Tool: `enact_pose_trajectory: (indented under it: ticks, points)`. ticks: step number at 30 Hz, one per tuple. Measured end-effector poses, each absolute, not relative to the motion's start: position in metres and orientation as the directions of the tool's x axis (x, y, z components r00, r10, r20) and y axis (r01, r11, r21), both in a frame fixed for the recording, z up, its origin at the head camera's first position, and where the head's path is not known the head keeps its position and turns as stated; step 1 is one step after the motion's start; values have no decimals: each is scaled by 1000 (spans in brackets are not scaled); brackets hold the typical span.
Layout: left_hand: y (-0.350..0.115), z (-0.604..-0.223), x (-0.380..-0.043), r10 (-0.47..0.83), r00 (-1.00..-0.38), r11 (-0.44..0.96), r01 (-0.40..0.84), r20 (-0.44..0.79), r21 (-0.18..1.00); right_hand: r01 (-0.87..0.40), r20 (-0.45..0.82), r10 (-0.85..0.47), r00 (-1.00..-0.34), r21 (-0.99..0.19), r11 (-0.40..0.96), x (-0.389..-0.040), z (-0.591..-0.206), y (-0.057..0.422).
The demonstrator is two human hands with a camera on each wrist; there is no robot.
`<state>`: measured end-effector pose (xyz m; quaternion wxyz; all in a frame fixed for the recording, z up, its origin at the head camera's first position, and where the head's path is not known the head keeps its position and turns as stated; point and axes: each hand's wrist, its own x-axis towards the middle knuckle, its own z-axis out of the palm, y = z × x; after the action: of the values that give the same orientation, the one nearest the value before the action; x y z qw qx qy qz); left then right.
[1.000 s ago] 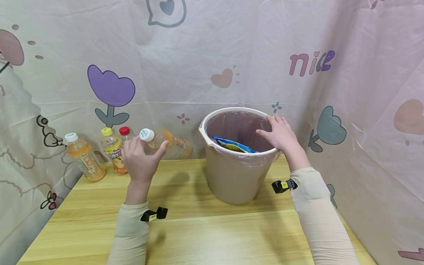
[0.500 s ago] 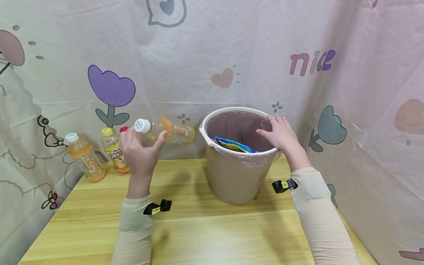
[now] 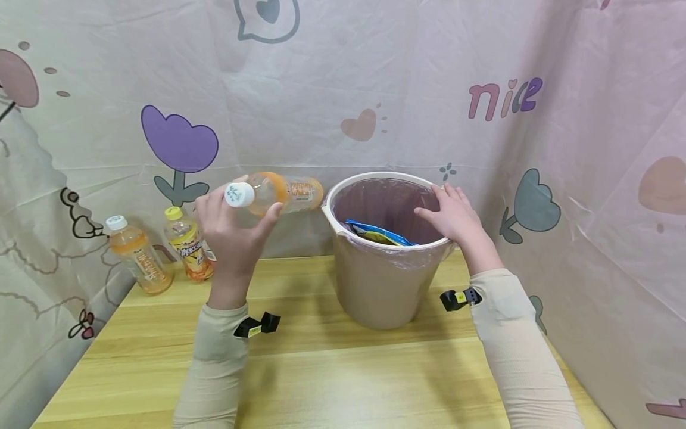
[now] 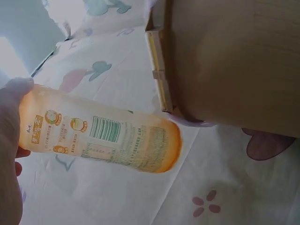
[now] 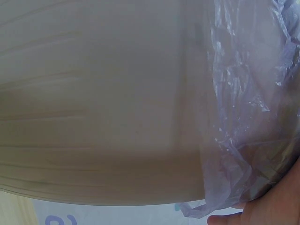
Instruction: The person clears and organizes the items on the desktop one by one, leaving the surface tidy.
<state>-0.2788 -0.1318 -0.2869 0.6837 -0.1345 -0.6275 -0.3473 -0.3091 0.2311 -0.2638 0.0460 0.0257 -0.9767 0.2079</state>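
My left hand point(image 3: 233, 238) grips a plastic drink bottle point(image 3: 300, 193) near its white cap. The bottle is tipped almost level above the table, its orange-tinted base at the near-left rim of the trash bin point(image 3: 375, 292). In the left wrist view the bottle point(image 4: 108, 131) shows its barcode label, and the bin point(image 4: 229, 61) stands just beyond its base. My right hand point(image 3: 458, 217) rests on the bin's right rim, thumb spread over the opening. A clear liner point(image 5: 239, 93) folds over the rim. Inside lies a blue and yellow packet point(image 3: 380, 233).
At the back left of the wooden table point(image 3: 332, 381) stand an orange drink bottle point(image 3: 142, 256) with a white cap and a yellow-capped bottle point(image 3: 187, 244). Another bottle is mostly hidden behind my left hand. A printed cloth point(image 3: 300, 119) hangs close behind the bin.
My left hand has lifted the bottle and moved it right, bringing its base up to the bin's rim. The red-capped bottle has become mostly hidden. My right hand has stayed put.
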Motion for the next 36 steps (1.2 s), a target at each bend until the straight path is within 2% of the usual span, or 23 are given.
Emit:
enact_pose_trajectory:
  ticks: [4,7,16,24,30,36]
  points:
    - [-126,-281,-280,-264,39,744,645,964,177,-68,100,-30,-995,-404,912,-309,-263,231]
    - [-121,-278,-280,-222,59,748,650,973,131,-67,103,-27,-994,-405,912,-308,-263,230]
    - [-103,-276,-276,-18,65,778,628,998,-27,-65,107,-24,-994,-404,912,-309,-264,231]
    - [-91,-277,-278,122,112,742,649,986,-166,-65,106,-24,-994,-399,915,-308,-263,229]
    - [-85,-283,-282,191,125,710,667,974,-225,-65,109,-22,-994,-406,912,-307,-263,229]
    - [-81,-289,-285,265,108,695,668,958,-268,-66,112,-21,-994,-415,908,-308,-265,230]
